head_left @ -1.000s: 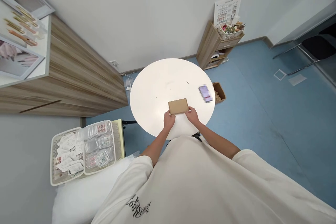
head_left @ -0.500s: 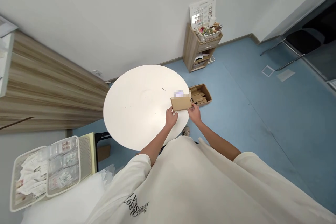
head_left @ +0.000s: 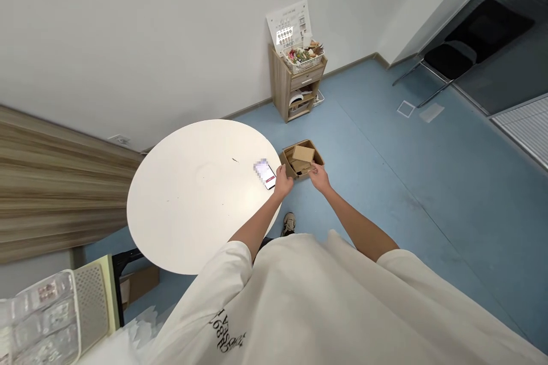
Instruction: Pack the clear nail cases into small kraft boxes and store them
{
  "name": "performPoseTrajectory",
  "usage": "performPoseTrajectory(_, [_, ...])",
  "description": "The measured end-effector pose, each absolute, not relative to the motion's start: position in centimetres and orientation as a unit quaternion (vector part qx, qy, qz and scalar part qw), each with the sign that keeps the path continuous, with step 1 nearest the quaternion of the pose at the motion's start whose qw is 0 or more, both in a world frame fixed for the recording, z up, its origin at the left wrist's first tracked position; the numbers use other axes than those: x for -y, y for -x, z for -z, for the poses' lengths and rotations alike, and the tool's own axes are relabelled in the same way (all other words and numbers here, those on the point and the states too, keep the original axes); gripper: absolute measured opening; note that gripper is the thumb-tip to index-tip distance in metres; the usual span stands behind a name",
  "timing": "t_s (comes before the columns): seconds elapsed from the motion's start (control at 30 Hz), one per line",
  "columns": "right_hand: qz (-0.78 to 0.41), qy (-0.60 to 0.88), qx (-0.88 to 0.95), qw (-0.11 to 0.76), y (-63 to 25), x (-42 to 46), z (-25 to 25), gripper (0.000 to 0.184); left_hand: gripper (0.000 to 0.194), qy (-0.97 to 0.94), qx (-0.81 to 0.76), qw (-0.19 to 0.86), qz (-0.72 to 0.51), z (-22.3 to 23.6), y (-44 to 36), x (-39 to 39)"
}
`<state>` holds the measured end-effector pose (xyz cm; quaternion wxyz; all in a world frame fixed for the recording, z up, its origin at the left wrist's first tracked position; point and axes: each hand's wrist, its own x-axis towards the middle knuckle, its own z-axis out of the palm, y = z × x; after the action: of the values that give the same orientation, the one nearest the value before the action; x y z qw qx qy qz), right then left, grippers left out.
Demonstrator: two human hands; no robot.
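A small flat brown cardboard box (head_left: pixel 303 153) lies over the other cardboard pieces in the brown open carton (head_left: pixel 319 155), just past the table's right edge. My right hand (head_left: pixel 319 177) is at the carton's near right side, fingertips close below the small box; they look apart from it. At the table's rim, left of the carton, my left hand (head_left: pixel 283 183) has its thumb raised and holds nothing that I can see. Beside it on the table lies a phone (head_left: pixel 269 178) with a lit screen, partly blurred out.
The round white table (head_left: pixel 192 194) stands at my left front. Against the wall is a small wooden cabinet (head_left: pixel 280 82) with a basket (head_left: pixel 305 60) on top. Plastic trays (head_left: pixel 43 319) are at lower left. A black chair (head_left: pixel 449 60) stands far right.
The small box has gone from between my hands at the table's edge into the carton. Both hands have come apart from it. My view has turned right, showing more of the phone.
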<state>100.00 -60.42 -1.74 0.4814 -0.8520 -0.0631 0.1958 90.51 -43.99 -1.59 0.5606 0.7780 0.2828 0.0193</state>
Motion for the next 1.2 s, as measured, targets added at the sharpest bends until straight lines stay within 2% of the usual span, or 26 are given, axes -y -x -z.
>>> performPoseTrajectory(0.23, [-0.246, 0.845, 0.067, 0.471, -99.4, 60.2, 3.7, 0.04, 0.068, -0.785, -0.29, 0.548, -0.003, 1.7, -88.9, 44.4])
performPoseTrajectory(0.53, [-0.277, 0.818, 0.12, 0.489, -97.7, 57.3, 3.1, 0.037, 0.062, -0.799, -0.3, 0.521, -0.026, 1.5, -86.5, 42.9])
performPoseTrajectory(0.7, [-0.306, 0.81, 0.158, 0.474, -95.7, 54.9, 2.9, 0.036, 0.056, -0.79, -0.328, 0.516, -0.043, 1.3, -82.8, 41.4])
performPoseTrajectory(1.0, [-0.356, 0.782, 0.235, 0.454, -90.0, 49.1, 0.5, 0.035, 0.058, -0.742, -0.409, 0.524, -0.088, -1.2, -75.2, 38.0])
performPoseTrajectory(1.2, [-0.347, 0.773, 0.285, 0.448, -84.5, 45.1, 0.1, 0.033, 0.057, -0.711, -0.429, 0.543, -0.123, -2.1, -68.6, 35.5])
